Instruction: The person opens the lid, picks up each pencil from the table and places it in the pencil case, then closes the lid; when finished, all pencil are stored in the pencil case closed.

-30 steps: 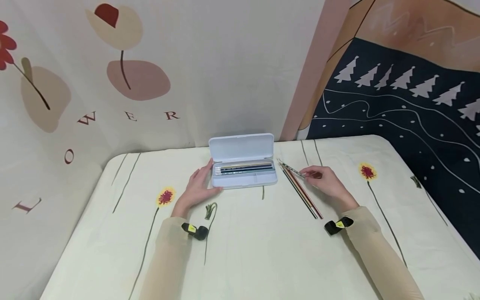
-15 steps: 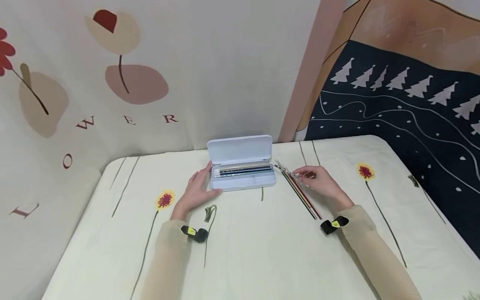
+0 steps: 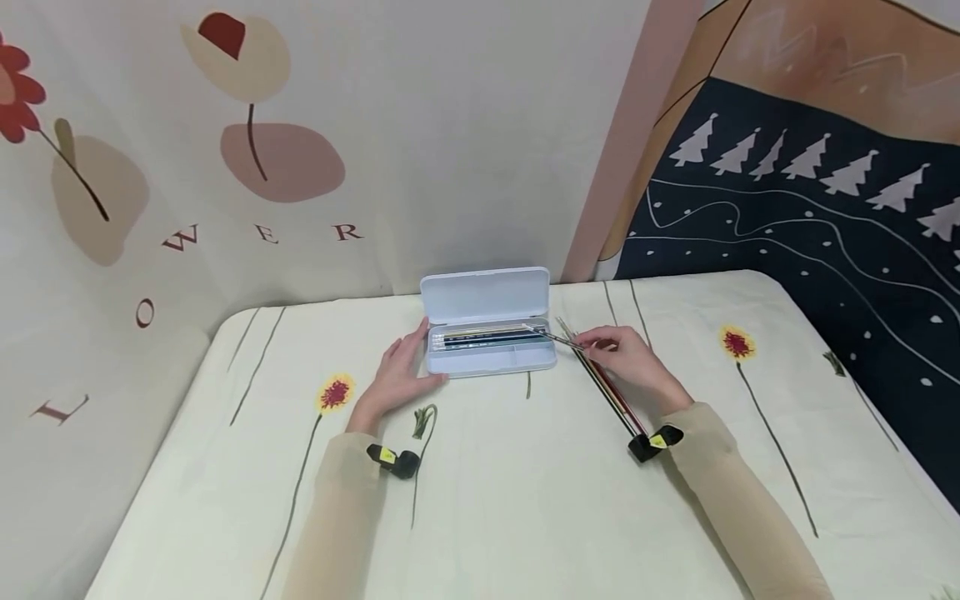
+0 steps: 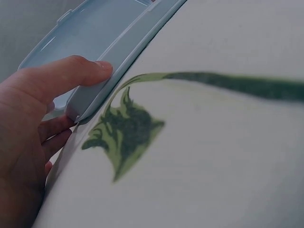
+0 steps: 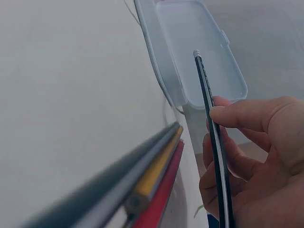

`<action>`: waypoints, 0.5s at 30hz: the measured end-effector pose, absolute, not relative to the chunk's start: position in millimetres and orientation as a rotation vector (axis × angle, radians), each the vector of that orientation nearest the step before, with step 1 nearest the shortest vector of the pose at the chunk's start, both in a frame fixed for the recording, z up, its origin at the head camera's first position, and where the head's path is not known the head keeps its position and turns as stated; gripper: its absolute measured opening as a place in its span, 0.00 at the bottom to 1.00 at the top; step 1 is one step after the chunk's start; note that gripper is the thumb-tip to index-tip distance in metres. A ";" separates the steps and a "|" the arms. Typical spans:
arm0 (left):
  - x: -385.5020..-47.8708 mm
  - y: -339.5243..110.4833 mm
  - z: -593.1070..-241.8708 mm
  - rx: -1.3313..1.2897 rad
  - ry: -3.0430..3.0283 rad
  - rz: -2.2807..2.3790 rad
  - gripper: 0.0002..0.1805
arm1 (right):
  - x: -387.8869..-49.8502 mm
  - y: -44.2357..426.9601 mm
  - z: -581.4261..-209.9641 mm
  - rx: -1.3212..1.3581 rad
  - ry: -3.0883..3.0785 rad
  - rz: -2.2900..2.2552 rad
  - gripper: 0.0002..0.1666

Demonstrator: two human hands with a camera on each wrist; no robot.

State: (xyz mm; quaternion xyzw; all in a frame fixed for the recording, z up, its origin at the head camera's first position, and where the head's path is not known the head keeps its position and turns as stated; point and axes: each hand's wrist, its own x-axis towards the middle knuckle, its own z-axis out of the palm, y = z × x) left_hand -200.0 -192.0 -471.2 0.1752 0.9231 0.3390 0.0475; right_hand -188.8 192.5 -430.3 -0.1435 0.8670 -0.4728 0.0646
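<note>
A pale blue pencil case (image 3: 474, 361) lies open at the back of the table, with several dark pencils (image 3: 480, 339) in its rear compartment. My left hand (image 3: 397, 377) holds the case's left end. In the left wrist view its thumb (image 4: 90, 72) lies on the case's near edge, the other fingers at the end. My right hand (image 3: 630, 365) pinches a dark, silver-striped pencil (image 5: 214, 137) between thumb and fingers. Its far end slants over the right part of the case. Below that hand, several loose pencils (image 3: 604, 392), among them a red and a yellow one, lie on the cloth.
The case's raised lid (image 3: 486, 297) stands near the back wall drape (image 3: 465, 167). A white cloth (image 3: 510, 500) printed with flowers covers the table. At the right hangs a dark drape (image 3: 750, 208) with white trees. Each wrist wears a small black camera (image 3: 401, 463).
My right hand has moved left with the pencil, whose far end went from above the loose pencils to over the open case. The left hand stays at the case.
</note>
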 end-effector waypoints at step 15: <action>-198.4 -191.7 -471.8 0.511 2.816 1.045 0.55 | -210.0 162.0 -435.2 -0.619 2.584 -1.458 0.14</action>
